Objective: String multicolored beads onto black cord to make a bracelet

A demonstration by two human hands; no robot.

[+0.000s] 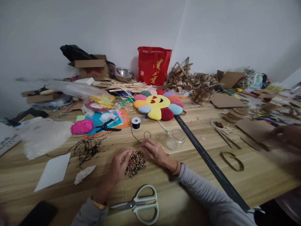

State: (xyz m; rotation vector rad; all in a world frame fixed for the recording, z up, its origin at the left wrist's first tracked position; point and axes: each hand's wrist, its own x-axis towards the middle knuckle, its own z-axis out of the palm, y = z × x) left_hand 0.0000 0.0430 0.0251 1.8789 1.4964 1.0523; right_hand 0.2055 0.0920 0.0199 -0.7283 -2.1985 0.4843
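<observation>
A heap of small multicoloured beads (pixel 135 164) lies on the wooden table between my two hands. At the heap's left edge is my left hand (pixel 120 164), its fingers curled and pressed together; whatever may be in them is too small to make out. My right hand (pixel 153 151) is at the upper right of the beads, with its fingers closed on a thin black cord (pixel 133 135). That cord runs back to a small white spool (pixel 135 123) wound with black. Nearer to me, below the beads, lie pale-handled scissors (pixel 144 205).
A tangle of black cord (pixel 88 147) and white paper (pixel 53 171) lie left. Beyond are black-handled pliers (pixel 107 127), pink yarn (pixel 82 126), a flower cushion (pixel 160 105) and a clear cup (pixel 176 139). Another person's hand (pixel 285 133) rests by cardboard at right.
</observation>
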